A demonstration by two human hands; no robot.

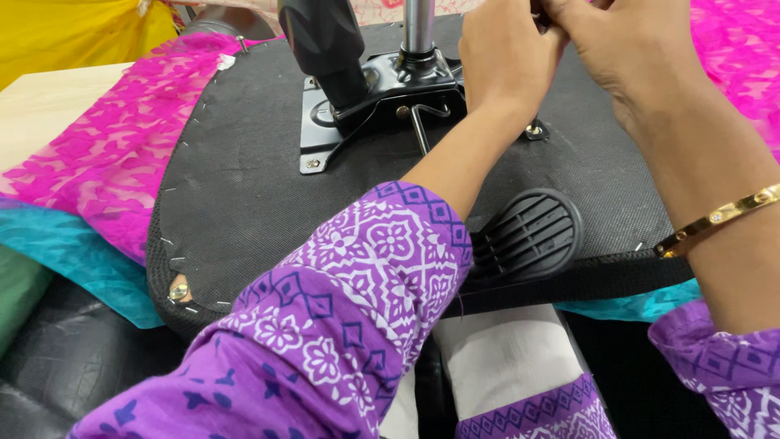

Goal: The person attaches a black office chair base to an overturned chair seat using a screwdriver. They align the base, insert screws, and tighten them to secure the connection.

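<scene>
One upturned chair seat base [244, 187], black and stapled along its rim, fills the centre. One metal mounting plate [382, 89] with a gas column [418, 24] sits at 12 o'clock. Both hands meet at 1 o'clock over the seat's far edge: left hand [508, 49] closed, right hand [634, 57] curled; the pinched item is hidden. One gold bangle [719, 218] at 3 o'clock.

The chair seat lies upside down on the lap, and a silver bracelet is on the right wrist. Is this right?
Not quite: the head view shows the bracelet on the right wrist is gold, not silver. The chair seat does lie upside down.
</scene>
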